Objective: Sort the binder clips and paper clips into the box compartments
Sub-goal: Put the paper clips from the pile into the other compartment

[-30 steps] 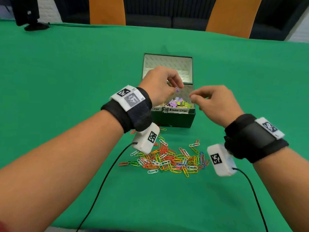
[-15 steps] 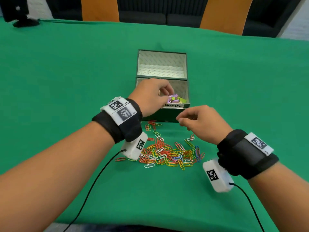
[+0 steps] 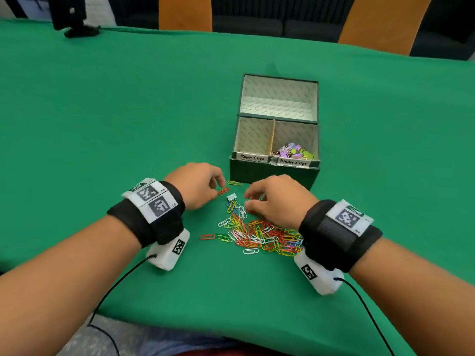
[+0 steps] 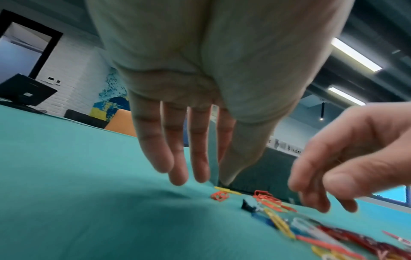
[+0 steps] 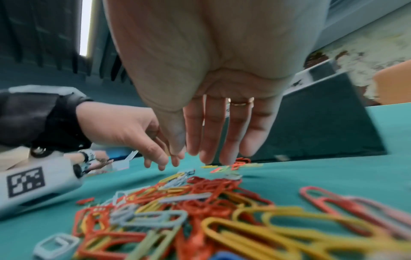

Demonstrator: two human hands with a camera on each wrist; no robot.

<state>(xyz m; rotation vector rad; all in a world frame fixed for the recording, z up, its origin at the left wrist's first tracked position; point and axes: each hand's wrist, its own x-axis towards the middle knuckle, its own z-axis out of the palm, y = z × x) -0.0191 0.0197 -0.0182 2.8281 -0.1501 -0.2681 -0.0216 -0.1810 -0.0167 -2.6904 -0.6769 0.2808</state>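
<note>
The dark green box point(image 3: 274, 173) stands open, its lid tipped back. Its right compartment, labelled Binder Clips, holds several pastel binder clips point(image 3: 294, 151); the left one, labelled Paper Clips point(image 3: 253, 140), looks empty. Coloured paper clips point(image 3: 259, 235) lie heaped on the cloth in front. One pale binder clip point(image 3: 231, 197) rests between my hands. My left hand point(image 3: 216, 187) hovers with relaxed fingers point(image 4: 177, 167) over an orange paper clip point(image 3: 223, 191), holding nothing. My right hand point(image 3: 250, 201) reaches down with straight fingers point(image 5: 213, 140) at the pile's far edge, also holding nothing.
Green cloth covers the table point(image 3: 102, 111). A yellow paper clip point(image 3: 234, 183) lies against the box front. A black stand point(image 3: 77, 21) sits at the far left edge; orange chair backs point(image 3: 185, 12) line the far side. Cables trail from both wrist cameras toward me.
Both hands dropped from above the box to the cloth in front of it. The purple binder clip the left hand pinched is gone from its fingers.
</note>
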